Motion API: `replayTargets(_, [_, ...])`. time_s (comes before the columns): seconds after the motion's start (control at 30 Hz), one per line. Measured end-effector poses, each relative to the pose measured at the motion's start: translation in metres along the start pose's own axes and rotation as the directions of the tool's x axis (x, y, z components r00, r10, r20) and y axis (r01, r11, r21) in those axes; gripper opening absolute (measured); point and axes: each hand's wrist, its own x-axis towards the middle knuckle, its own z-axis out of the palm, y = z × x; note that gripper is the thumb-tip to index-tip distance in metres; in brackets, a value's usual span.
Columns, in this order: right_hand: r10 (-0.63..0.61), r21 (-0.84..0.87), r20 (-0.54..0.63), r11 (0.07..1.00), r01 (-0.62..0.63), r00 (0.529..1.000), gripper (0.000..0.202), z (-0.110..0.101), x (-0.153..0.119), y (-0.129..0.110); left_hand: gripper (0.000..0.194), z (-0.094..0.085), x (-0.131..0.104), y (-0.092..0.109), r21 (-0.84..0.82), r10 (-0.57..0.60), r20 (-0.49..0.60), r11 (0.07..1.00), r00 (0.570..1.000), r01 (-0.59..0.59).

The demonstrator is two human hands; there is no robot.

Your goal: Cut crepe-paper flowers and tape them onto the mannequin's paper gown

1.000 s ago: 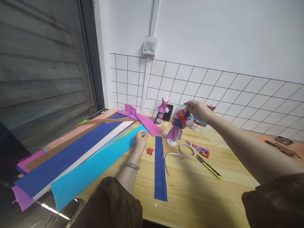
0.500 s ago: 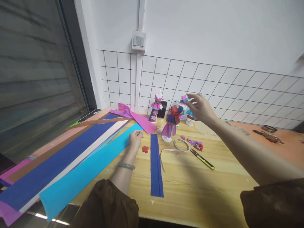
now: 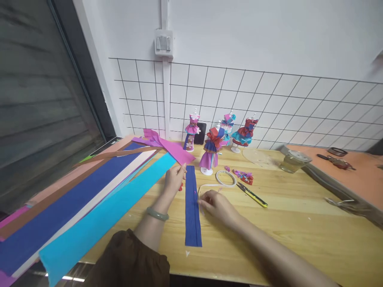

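A dark blue crepe-paper strip [image 3: 190, 223] lies lengthwise on the wooden table in front of me. My left hand [image 3: 174, 180] is closed in a pinch at the strip's upper left side; what is between its fingertips is too small to name. A red paper flower [image 3: 180, 187] peeks out from behind that hand. Beside the strip's right edge, my right hand [image 3: 218, 205] has thumb and finger together, and I cannot make out anything in them. A roll of white double-sided tape [image 3: 226, 179] lies beyond it, its loose tail running toward my right hand.
Long crepe-paper sheets, including a light blue one [image 3: 110, 203], cover the left side. Several small dress forms in paper dresses, one in front [image 3: 210, 149], stand at the back. Yellow snips [image 3: 254, 195], paper scraps [image 3: 243, 176] and a glass cup [image 3: 295, 161] are on the right.
My right hand has come down from the dress forms at the back to the blue strip's right edge. My left hand has moved slightly right, partly covering the red flower.
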Motion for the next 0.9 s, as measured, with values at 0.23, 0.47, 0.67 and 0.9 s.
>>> replayTargets(0.23, [0.146,0.206,0.029,0.967,-0.149,0.989,0.015,0.011,0.009,0.018,0.044,0.0,-0.002,0.002,0.018,0.031,0.099,0.999,0.995,-0.033])
replayTargets(0.47, [0.213,0.771,0.159,0.584,-0.256,0.964,0.034,-0.006,-0.006,0.023,0.043,0.019,-0.016,0.009,-0.147,-0.067,0.48,0.977,0.875,0.156])
replayTargets(0.67, [0.151,0.824,0.2,0.509,-0.25,0.968,0.034,-0.001,-0.017,0.008,0.038,0.028,-0.038,0.022,-0.19,-0.117,0.814,0.872,0.57,0.451])
replayTargets(0.9, [0.152,0.759,0.209,0.598,-0.258,0.966,0.033,0.009,-0.022,0.0,0.022,0.03,-0.043,0.024,-0.238,-0.125,0.826,0.806,0.549,0.542])
